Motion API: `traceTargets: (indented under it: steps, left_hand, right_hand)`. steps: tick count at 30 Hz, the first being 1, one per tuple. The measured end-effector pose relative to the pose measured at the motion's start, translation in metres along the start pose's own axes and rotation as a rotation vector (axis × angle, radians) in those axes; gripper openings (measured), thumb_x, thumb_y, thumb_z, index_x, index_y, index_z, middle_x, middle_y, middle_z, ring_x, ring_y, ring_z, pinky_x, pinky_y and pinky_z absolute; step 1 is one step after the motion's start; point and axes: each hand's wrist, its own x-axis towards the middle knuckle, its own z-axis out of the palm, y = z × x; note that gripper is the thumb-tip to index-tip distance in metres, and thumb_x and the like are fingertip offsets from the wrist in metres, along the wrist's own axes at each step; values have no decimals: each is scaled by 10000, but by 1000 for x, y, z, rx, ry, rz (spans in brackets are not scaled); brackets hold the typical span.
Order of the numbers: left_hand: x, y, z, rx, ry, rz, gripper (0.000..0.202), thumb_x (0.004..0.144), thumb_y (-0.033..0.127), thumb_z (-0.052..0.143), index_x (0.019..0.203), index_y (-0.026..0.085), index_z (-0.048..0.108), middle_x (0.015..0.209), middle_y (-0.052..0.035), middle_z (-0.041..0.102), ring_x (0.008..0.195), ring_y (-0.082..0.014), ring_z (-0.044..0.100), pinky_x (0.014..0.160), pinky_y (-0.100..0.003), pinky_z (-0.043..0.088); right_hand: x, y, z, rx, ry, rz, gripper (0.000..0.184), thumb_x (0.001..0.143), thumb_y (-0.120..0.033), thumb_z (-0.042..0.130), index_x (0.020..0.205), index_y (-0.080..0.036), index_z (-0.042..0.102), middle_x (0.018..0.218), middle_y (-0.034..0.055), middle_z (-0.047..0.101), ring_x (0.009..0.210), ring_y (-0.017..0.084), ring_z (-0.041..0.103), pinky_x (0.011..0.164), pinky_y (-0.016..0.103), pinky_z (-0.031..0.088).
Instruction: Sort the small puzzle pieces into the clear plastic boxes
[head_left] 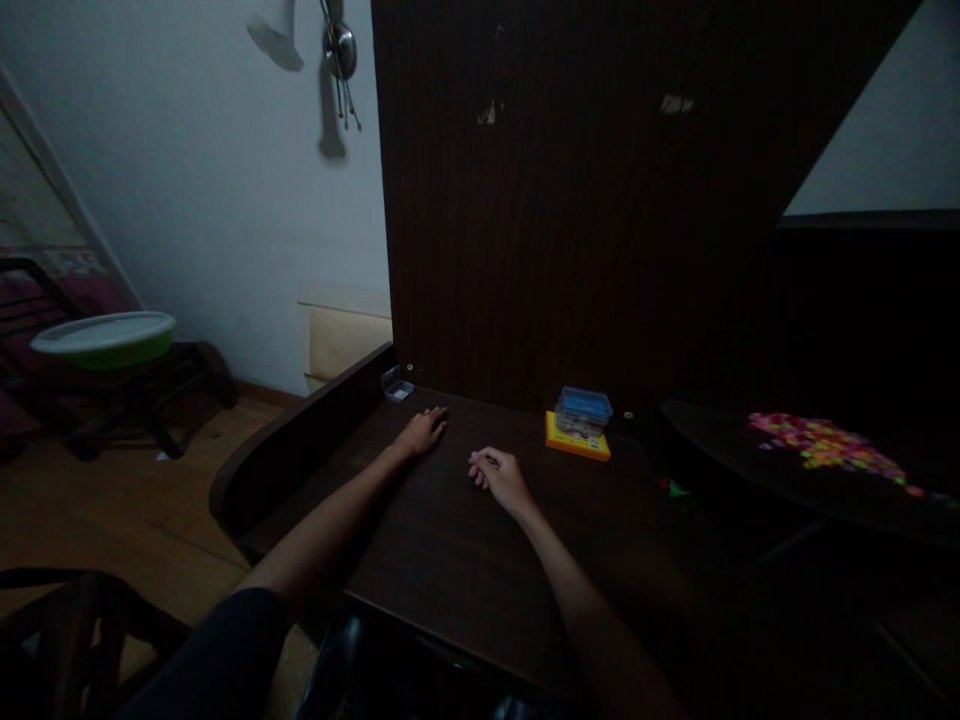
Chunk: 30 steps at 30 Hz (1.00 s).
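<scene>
My left hand lies flat on the dark wooden desk, fingers stretched toward the back, holding nothing. My right hand rests on the desk a little to its right, fingers curled loosely inward; nothing shows in them. Behind and to the right of my right hand stands a small clear box with a blue lid, stacked on a flat orange and yellow box. Both hands are apart from these boxes.
A tall dark panel rises behind the desk. A small clear item sits in the back left corner. A pile of colourful small pieces lies on a round dark surface at right. A green and white basin rests on a stand at left.
</scene>
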Motion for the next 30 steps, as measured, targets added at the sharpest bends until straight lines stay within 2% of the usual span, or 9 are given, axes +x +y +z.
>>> traceTargets:
  steps: [4,7,9,12,15,21,23,26,30]
  left_hand:
    - [-5,0,-5,-46,33,34,379,908,138,443,1239,181,622,1243,-98,664,1162,-244,624,1021,-354,481]
    - [-6,1,-5,-66,51,51,384,896,127,445,1233,171,625,1201,-96,685,1114,-231,647,985,-335,506]
    - [-5,2,-4,-71,55,60,360,899,164,469,1221,165,629,1197,-98,684,1114,-227,643,991,-328,500]
    - [-5,4,-3,-63,66,55,297,905,212,486,1130,147,669,1177,-119,681,1125,-238,630,1008,-335,484]
    - [-5,5,-3,-48,79,45,243,907,236,490,995,149,700,1120,-135,688,1090,-255,638,988,-354,491]
    - [-9,6,-5,-41,102,40,197,902,257,505,945,169,676,1005,-114,697,955,-235,666,887,-336,532]
    - [-12,8,-6,-40,122,40,205,874,288,551,999,171,664,1080,-117,678,1053,-253,633,945,-366,514]
    - [-20,11,-7,-32,193,52,333,828,328,609,1114,161,634,1246,-137,608,1258,-302,502,1065,-442,439]
    - [-31,15,-11,-44,262,147,357,826,321,602,1133,141,628,1267,-155,584,1300,-326,452,1087,-489,420]
  right_hand:
    - [7,-8,-40,-212,120,-44,346,822,-513,530,737,-195,639,679,39,648,583,161,581,572,281,450]
    - [15,-22,-88,-525,322,-211,315,866,-439,469,796,-198,660,784,75,677,766,217,619,736,343,478]
    - [20,-32,-119,-784,406,-335,295,877,-383,444,837,-192,666,885,107,679,888,250,592,845,386,460]
    - [26,-43,-157,-1131,407,-386,302,843,-277,456,1013,-150,671,1022,146,651,995,286,535,903,423,439]
    - [32,-45,-180,-1368,326,-332,409,821,-243,479,1183,-127,628,1174,167,603,1069,307,510,903,450,446]
    - [45,-35,-200,-1545,160,-205,478,852,-177,466,1317,-98,551,1433,184,463,1298,298,447,1020,442,436]
    - [47,-36,-201,-1580,128,-169,462,884,-149,432,1328,-81,535,1454,193,441,1330,283,437,1059,428,419]
    - [45,-43,-196,-1635,66,-109,450,891,-111,442,1332,-71,521,1434,202,462,1321,265,463,1068,401,424]
    - [40,-56,-187,-1728,1,-45,467,853,-62,501,1320,-86,521,1384,220,507,1204,275,575,968,398,504]
